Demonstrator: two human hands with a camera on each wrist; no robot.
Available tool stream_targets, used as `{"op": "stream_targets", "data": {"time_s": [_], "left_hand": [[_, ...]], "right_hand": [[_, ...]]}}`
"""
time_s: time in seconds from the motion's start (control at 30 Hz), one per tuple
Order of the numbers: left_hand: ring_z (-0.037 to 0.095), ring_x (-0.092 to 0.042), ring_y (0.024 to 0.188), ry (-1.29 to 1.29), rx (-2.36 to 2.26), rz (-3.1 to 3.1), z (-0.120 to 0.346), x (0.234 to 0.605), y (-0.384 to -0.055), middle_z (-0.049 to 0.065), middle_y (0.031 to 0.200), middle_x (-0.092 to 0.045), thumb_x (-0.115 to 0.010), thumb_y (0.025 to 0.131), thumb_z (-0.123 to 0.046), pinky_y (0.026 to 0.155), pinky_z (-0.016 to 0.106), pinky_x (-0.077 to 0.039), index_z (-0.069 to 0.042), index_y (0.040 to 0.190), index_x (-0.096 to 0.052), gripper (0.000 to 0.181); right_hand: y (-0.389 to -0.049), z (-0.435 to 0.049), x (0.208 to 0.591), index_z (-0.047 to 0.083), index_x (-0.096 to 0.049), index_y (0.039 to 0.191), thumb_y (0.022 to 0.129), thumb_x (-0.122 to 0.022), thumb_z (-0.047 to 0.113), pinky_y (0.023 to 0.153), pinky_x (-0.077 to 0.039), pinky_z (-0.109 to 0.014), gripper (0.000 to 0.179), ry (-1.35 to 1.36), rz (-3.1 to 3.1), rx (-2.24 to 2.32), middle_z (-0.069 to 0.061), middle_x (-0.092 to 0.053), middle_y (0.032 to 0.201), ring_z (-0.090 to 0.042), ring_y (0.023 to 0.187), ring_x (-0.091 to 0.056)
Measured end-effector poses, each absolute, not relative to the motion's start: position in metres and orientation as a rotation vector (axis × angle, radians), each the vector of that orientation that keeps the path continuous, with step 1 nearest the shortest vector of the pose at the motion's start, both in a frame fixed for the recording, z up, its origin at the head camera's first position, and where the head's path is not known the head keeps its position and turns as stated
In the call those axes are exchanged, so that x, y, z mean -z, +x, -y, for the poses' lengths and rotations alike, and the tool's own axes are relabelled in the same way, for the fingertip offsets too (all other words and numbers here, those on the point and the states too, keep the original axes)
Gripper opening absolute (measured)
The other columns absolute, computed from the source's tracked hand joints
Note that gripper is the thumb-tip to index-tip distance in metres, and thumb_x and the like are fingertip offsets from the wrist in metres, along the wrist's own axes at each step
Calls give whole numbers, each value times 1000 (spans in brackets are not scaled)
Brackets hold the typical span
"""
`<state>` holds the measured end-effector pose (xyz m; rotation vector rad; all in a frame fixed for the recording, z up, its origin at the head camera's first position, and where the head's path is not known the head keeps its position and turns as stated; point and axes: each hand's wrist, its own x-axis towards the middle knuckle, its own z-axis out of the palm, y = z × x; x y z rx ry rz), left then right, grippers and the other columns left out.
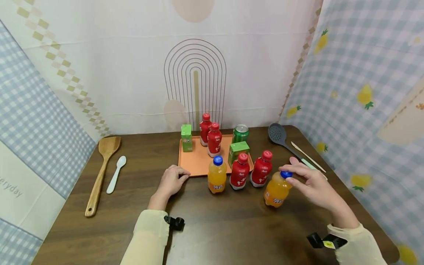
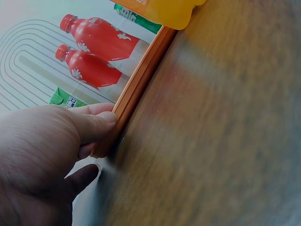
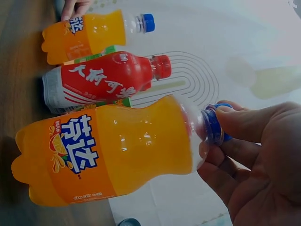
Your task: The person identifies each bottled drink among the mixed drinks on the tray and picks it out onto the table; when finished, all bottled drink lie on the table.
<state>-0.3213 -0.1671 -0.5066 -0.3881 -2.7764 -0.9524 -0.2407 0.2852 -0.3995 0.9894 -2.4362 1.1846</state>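
Note:
My right hand (image 1: 314,186) pinches the blue cap of an orange soda bottle (image 1: 276,192), which leans slightly, at the right of the group of drinks. In the right wrist view, thumb and fingers close round the cap (image 3: 215,123). My left hand (image 1: 170,180) grips the front left corner of an orange tray (image 1: 195,162), thumb on its rim in the left wrist view. A second orange soda bottle (image 1: 217,176) and two red bottles, one at the middle (image 1: 240,172) and one further right (image 1: 261,170), stand along the tray's front edge.
Two more red bottles (image 1: 214,140) and a green carton (image 1: 187,139) stand on the tray. Another green carton (image 1: 237,151) and a green can (image 1: 240,133) are at its right. A wooden spatula (image 1: 103,165) and white spoon (image 1: 116,173) lie left; a grey skimmer (image 1: 277,134) lies right.

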Motion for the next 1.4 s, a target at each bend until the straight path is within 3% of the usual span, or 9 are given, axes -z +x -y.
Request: {"op": "stream_targets", "data": {"time_s": [0.1, 0.23, 0.3, 0.77, 1.03, 1.2, 1.4], "left_hand": [[20, -59, 98, -395, 947, 2774, 167, 507, -321, -4, 92, -70, -72, 87, -14, 86, 42, -47, -19, 88, -78, 8], [20, -59, 98, -394, 940, 2771, 167, 507, -321, -4, 92, -70, -72, 87, -14, 86, 41, -47, -19, 88, -78, 8], [20, -59, 98, -391, 938, 2771, 167, 506, -321, -4, 92, -70, -72, 87, -14, 86, 41, -47, -19, 88, -78, 7], [20, -59, 98, -402, 936, 2769, 168, 505, -322, -3, 93, -71, -72, 87, -16, 86, 41, -47, -18, 88, -78, 6], [20, -59, 99, -393, 942, 2771, 168, 506, -321, -3, 93, -70, -72, 87, -16, 87, 42, -47, -18, 88, -78, 7], [20, -59, 99, -390, 942, 2774, 168, 507, -321, -3, 94, -70, -72, 87, -15, 87, 42, -47, -18, 88, -78, 7], [20, -59, 100, -389, 942, 2775, 167, 506, -321, -3, 94, -70, -72, 87, -16, 87, 42, -47, -18, 88, -78, 6]], "right_hand": [[-242, -283, 401, 1, -64, 119, 80, -64, -19, 99, -38, -15, 43, 1015, 2463, -1200, -12, -66, 114, -9, 128, -47], [-238, -274, 392, -4, -63, 117, 81, -63, -20, 82, -50, -17, 40, 1056, 2463, -1208, -15, -66, 111, -11, 99, -64], [-236, -271, 388, -6, -63, 117, 81, -62, -21, 79, -51, -17, 39, 1078, 2461, -1206, -17, -66, 110, -13, 95, -64], [-231, -262, 375, -7, -63, 115, 84, -60, -19, 83, -49, -16, 34, 1076, 2493, -1225, -19, -66, 109, -16, 95, -64], [-235, -258, 376, -7, -63, 115, 83, -60, -20, 106, -28, -16, 35, 1080, 2480, -1238, -18, -67, 109, -17, 100, -61], [-236, -255, 376, -8, -63, 115, 82, -60, -20, 104, -28, -15, 35, 1101, 2467, -1232, -17, -67, 106, -17, 91, -60], [-235, -255, 375, -8, -63, 116, 83, -60, -20, 104, -28, -15, 35, 1105, 2467, -1225, -17, -66, 106, -18, 92, -60]]}}
